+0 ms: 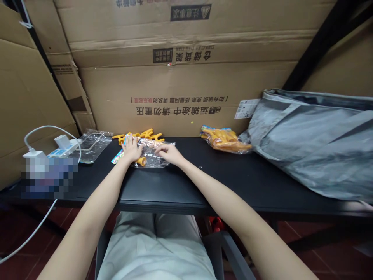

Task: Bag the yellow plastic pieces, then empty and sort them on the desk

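My left hand (131, 149) lies flat, fingers stretched, on the left end of a clear plastic bag (151, 154) on the black table (204, 175). An orange plastic piece (142, 161) pokes out by my left wrist, and a colourful printed card (118, 157) sticks out under that hand. My right hand (169, 152) rests on the bag's right side with fingers bent and pressed down on the film. Several loose orange toy pieces (148, 135) lie just behind the bag.
A filled bag of orange pieces (224, 140) lies right of centre. A large grey bag (314, 147) covers the table's right end. Empty clear bags (93, 144), a white power strip (65, 143) with chargers and cables sit left. Cardboard boxes (180, 77) wall the back.
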The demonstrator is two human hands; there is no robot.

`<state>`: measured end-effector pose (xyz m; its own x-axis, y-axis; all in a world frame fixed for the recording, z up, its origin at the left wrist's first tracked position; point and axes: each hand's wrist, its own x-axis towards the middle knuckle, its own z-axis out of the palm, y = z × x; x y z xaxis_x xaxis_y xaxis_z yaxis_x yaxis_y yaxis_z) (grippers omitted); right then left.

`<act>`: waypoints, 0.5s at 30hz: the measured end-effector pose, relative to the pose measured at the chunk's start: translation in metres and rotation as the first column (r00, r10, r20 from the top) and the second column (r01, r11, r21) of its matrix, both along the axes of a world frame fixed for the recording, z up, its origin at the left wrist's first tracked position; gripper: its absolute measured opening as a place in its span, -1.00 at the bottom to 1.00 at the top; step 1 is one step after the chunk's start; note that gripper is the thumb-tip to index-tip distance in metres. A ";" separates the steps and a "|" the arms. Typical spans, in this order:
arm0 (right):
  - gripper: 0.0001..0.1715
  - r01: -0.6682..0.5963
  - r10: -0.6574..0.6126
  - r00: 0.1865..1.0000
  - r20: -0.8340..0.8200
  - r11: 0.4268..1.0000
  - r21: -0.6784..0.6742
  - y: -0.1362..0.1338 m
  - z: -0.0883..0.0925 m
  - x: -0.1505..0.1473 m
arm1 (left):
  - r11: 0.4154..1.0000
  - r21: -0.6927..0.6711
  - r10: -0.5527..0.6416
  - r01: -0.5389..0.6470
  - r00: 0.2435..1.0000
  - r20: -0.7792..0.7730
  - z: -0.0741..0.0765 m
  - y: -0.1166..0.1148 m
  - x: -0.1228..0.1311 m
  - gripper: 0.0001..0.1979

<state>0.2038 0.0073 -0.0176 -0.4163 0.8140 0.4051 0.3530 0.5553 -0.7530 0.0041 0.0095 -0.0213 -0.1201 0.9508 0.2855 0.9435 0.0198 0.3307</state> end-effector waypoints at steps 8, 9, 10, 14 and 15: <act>-0.61 0.488 -0.490 0.872 0.011 0.869 0.082 0.031 -0.005 0.044 | 0.983 -0.083 0.170 -0.166 0.985 0.035 -0.001 0.001 -0.010 -0.29; -0.58 0.451 -0.457 0.884 0.094 0.889 0.081 0.033 -0.009 0.045 | 0.981 -0.070 0.181 -0.178 0.983 0.036 -0.002 0.001 -0.012 -0.29; -0.54 0.407 -0.415 0.893 0.175 0.910 0.083 0.035 -0.013 0.045 | 0.981 -0.056 0.189 -0.187 0.981 0.033 -0.002 0.001 -0.013 -0.29; -0.42 0.228 -0.262 0.874 0.410 0.965 0.131 0.029 -0.018 0.038 | 0.982 -0.029 0.184 -0.184 0.983 -0.013 -0.002 0.000 -0.014 -0.32; -0.42 0.210 -0.250 0.858 0.449 0.968 0.139 0.027 -0.016 0.035 | 0.984 -0.032 0.176 -0.177 0.984 -0.026 -0.001 0.000 -0.013 -0.33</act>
